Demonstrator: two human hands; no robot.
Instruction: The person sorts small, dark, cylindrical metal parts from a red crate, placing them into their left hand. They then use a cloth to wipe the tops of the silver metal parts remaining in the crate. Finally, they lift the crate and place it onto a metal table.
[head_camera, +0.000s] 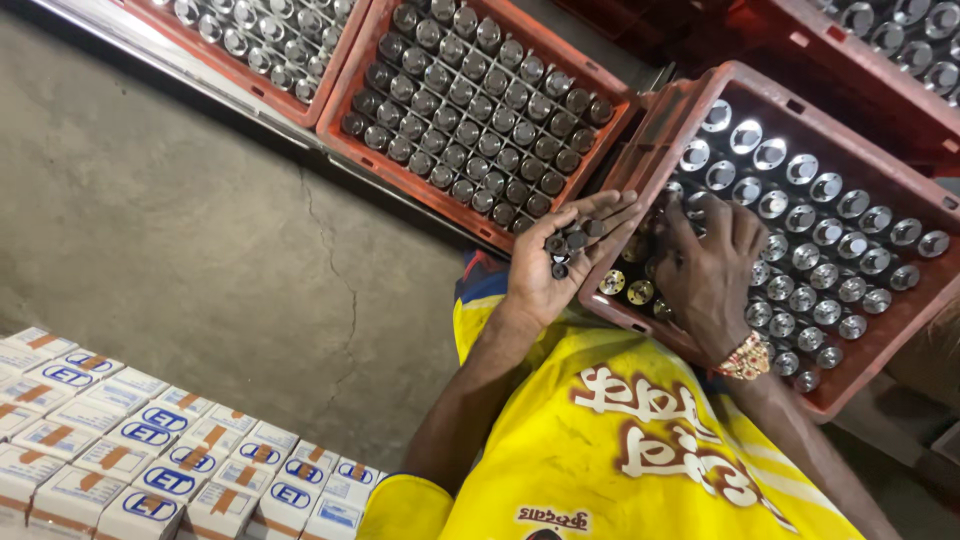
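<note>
Steel-topped upright cylinders (800, 255) in the red plastic crate (880, 360) lie under our right hand (708, 275), its grasp hidden, while our left hand (555, 270), fingers released, cradles small dark caps (570, 243).

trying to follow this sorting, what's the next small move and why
Likely the right hand drops another part onto the small dark pieces in the open left hand: its fingers are down among the metal parts in the red crate, right beside that palm.

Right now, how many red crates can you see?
4 red crates: one top left, one top centre, one at right, one in the top right corner. More may be hidden.
</note>
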